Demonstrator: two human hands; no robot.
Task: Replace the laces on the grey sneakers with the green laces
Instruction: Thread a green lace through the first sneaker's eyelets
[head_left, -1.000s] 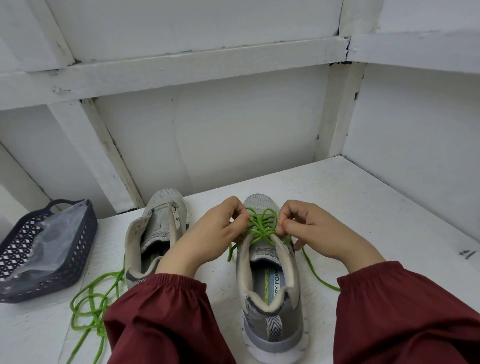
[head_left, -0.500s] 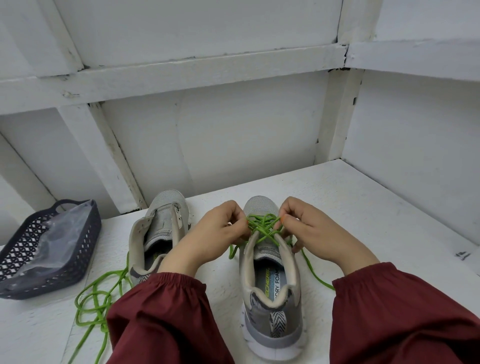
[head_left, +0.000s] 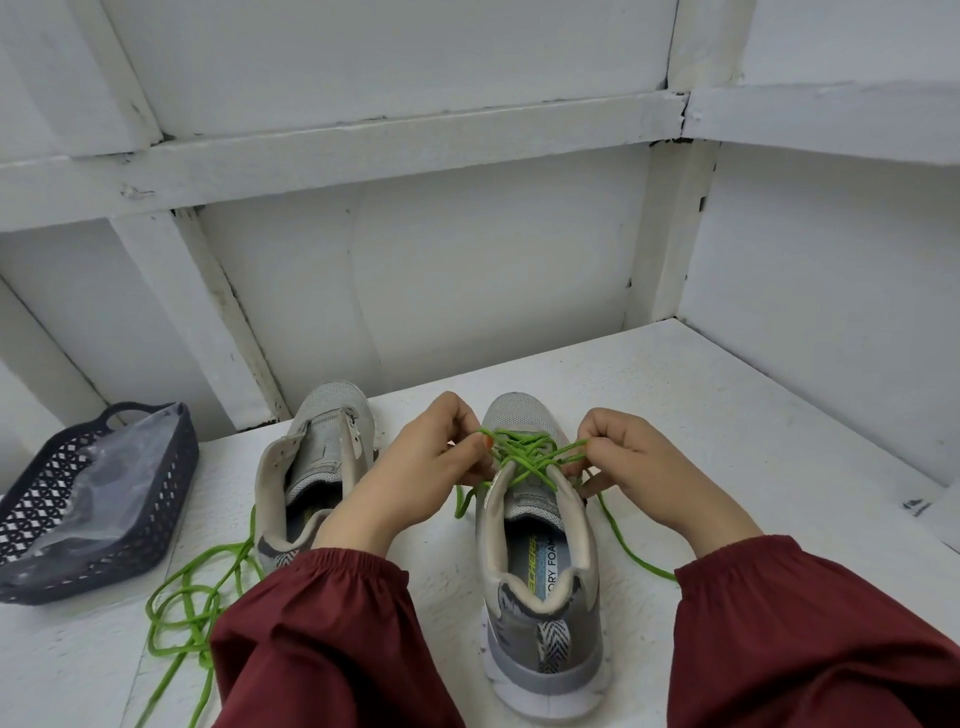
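Note:
Two grey sneakers stand heel-toward-me on the white shelf. The right sneaker (head_left: 540, 561) has a green lace (head_left: 530, 454) crossed over its tongue. My left hand (head_left: 415, 478) pinches the lace's loops at the shoe's left side. My right hand (head_left: 649, 478) pinches the lace at the shoe's right side, pulling it taut between both hands. Loose ends trail down on both sides of the shoe. The left sneaker (head_left: 317, 467) shows no lace in its eyelets. A second green lace (head_left: 192, 603) lies loose in a tangle by its heel.
A dark perforated basket (head_left: 31, 519) holding a clear plastic bag stands at the left. White walls and beams close the shelf at the back and right. My dark red sleeves (head_left: 322, 639) cover the near edge.
My hands have drawn slightly apart, stretching the green lace tighter across the right sneaker. The view shifted a little.

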